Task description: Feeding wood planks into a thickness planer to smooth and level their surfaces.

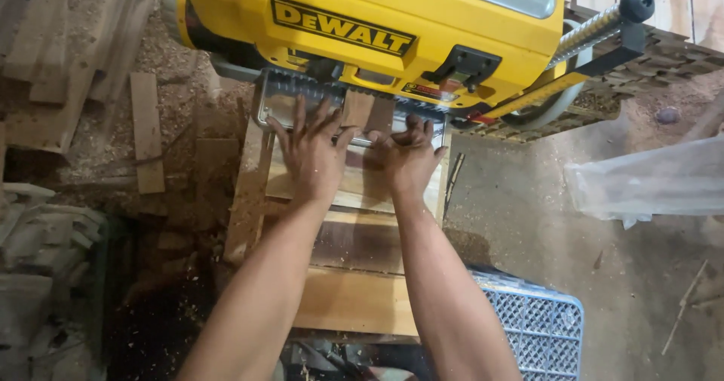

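Fingers (302, 128) flat atop wooden board (362, 109)

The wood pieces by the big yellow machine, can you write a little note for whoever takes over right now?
Left hand: flat, fingers spread, pressing on the wood pieces at the mouth of the yellow planer.
Right hand: fingers curled, pressing on the same pieces beside it.
Wood: short boards lying on the metal infeed plate, front ends at the opening, above a wooden stand.
Done: pieces lined up at the mouth.
Left: they are not yet inside the machine.
Nearby: blue crate, sawdust on the floor.
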